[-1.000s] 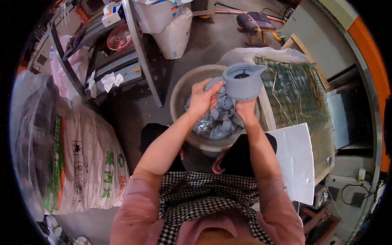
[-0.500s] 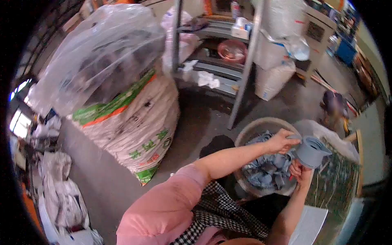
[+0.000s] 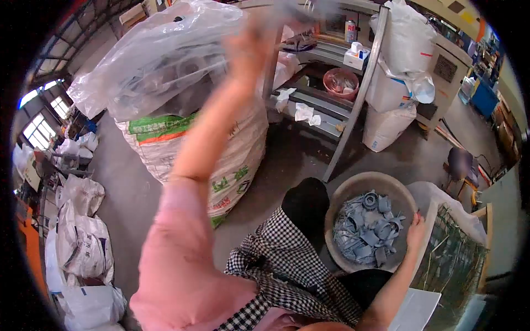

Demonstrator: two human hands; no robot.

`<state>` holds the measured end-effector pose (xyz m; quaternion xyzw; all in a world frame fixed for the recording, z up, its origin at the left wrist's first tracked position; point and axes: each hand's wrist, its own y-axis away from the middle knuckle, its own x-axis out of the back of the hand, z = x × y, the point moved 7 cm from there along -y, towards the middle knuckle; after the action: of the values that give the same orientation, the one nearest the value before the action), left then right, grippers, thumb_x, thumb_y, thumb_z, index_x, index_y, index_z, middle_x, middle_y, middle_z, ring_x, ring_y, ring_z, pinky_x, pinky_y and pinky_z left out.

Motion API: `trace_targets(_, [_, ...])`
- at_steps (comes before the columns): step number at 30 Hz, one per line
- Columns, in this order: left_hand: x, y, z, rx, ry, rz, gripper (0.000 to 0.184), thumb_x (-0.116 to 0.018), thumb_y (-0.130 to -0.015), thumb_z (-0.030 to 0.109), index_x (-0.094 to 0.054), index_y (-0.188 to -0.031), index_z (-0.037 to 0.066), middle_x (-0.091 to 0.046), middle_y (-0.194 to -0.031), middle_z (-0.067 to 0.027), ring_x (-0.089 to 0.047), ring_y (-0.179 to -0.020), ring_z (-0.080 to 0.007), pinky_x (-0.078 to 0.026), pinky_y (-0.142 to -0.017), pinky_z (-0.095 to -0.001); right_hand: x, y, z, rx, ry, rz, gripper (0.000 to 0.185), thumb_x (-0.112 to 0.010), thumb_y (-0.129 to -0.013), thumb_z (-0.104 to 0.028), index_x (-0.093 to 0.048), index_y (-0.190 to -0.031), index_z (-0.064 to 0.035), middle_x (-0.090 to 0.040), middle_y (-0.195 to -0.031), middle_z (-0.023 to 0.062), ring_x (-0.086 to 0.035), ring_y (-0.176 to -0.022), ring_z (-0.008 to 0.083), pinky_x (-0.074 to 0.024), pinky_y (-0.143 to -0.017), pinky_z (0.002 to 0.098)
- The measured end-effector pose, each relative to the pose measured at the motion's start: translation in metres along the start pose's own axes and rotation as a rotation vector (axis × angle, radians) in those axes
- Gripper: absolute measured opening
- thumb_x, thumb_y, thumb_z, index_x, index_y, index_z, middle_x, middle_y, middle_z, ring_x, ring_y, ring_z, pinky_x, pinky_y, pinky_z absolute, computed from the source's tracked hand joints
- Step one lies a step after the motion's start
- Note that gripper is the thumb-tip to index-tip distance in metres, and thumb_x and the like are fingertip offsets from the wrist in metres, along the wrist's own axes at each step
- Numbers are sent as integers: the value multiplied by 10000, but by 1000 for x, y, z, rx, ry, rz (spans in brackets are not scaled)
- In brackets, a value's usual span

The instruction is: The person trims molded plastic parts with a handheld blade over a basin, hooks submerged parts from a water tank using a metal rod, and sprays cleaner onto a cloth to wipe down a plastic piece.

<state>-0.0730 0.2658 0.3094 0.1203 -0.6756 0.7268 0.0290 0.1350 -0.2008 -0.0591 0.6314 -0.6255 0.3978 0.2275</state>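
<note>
With our left hand [image 3: 245, 52] raised beside the plastic-covered sack [image 3: 193, 138], a grey piece [image 3: 303, 14] blurred at its fingers, too smeared for us to tell their grip, its long axis or its facing. Our right hand [image 3: 416, 227] curled its fingers narrowly on a small red thing [image 3: 418, 214] by the basin [image 3: 335, 251]; the sack bore green and red characters, too unclear to read.

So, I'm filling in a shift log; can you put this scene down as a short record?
Left hand: raised by the sack, blurred, a blurred grey piece at it
Right hand: beside the tub, grip unclear
Tub: grey plastic parts inside
Sack: clear plastic at top
Metal rack: tissue box, pink basket
</note>
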Motion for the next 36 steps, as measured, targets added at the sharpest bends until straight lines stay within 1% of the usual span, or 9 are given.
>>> trace_targets(3, [86, -98, -117, -242, -424, 428, 294, -631, -761, 268, -591, -974, 70, -601, -704, -115, -554, -579, -248, -421, -529, -368, -2, -8, 11, -109, -7, -99, 372, -412, -910, -293, -530, -1119, -9, -578, -1034, 209, -529, -982, 377, -417, -816, 410])
trace_targets(5, [75, -116, -167, -15, -583, 174, 299, -613, -770, 262, -586, -999, 71, -602, -761, -111, -558, -630, -242, -426, -568, -358, -13, -5, 27, 293, 193, 78, 341, -366, -913, -226, -519, -1143, -25, -545, -1110, 182, -518, -1008, 342, -409, -839, 393])
trace_targets(6, [58, -115, -180, -8, -598, 56, 302, -603, -775, 259, -583, -1011, 72, -603, -790, -109, -560, -656, -239, -429, -588, -353, -7, -1, 31, -167, -66, -168, 319, -379, -885, -154, -513, -1148, -35, -499, -1180, 173, -513, -1015, 324, -411, -848, 389])
trace_targets(10, [-73, -45, -90, -190, -179, -244, 318, -566, -794, 247, -573, -1061, 76, -606, -905, -100, -567, -760, -226, -440, -667, -334, 37, -5, 1, -122, -123, 334, 379, -476, -861, -320, -581, -922, 39, -597, -876, 246, -555, -875, 396, -424, -759, 447])
trace_targets(17, [-235, 388, 212, -508, 418, -2068, 377, -619, -784, 257, -565, -1088, 41, -607, -1001, -146, -574, -921, -275, -463, -789, -361, 53, 2, 36, -287, -104, 392, 377, -599, -774, -342, -555, -865, 22, -624, -822, 175, -598, -792, 320, -445, -714, 359])
trace_targets(19, [-230, 510, 275, -751, 597, -2177, 362, -590, -771, 302, -597, -1033, 53, -600, -979, -194, -575, -926, -327, -441, -815, -417, 62, 5, 39, -334, -93, 350, 382, -602, -770, -343, -554, -865, 24, -621, -811, 180, -594, -787, 332, -444, -704, 364])
trace_targets(24, [-255, 693, 366, 44, 777, -2076, 516, -649, -744, 371, -522, -1011, -52, -571, -1010, -242, -544, -962, -370, -431, -812, -424, 71, 5, 44, -385, -105, 299, 345, -620, -765, -307, -542, -846, 20, -601, -722, 168, -570, -671, 320, -442, -654, 363])
trace_targets(29, [-271, 785, 377, 334, 655, -2035, 426, -619, -773, 372, -552, -954, -7, -594, -983, -204, -566, -943, -332, -442, -789, -405, 64, -3, 39, -308, -151, 345, 275, -638, -763, -249, -562, -841, 3, -599, -699, 151, -584, -617, 286, -449, -598, 350])
trace_targets(36, [-325, 677, 323, 684, 766, -1753, 343, -452, -872, 314, -581, -932, 3, -625, -822, -161, -606, -719, -277, -462, -657, -377, 77, -1, 43, -261, -88, 411, 290, -638, -761, -261, -564, -837, 9, -606, -720, 162, -575, -663, 336, -448, -618, 354])
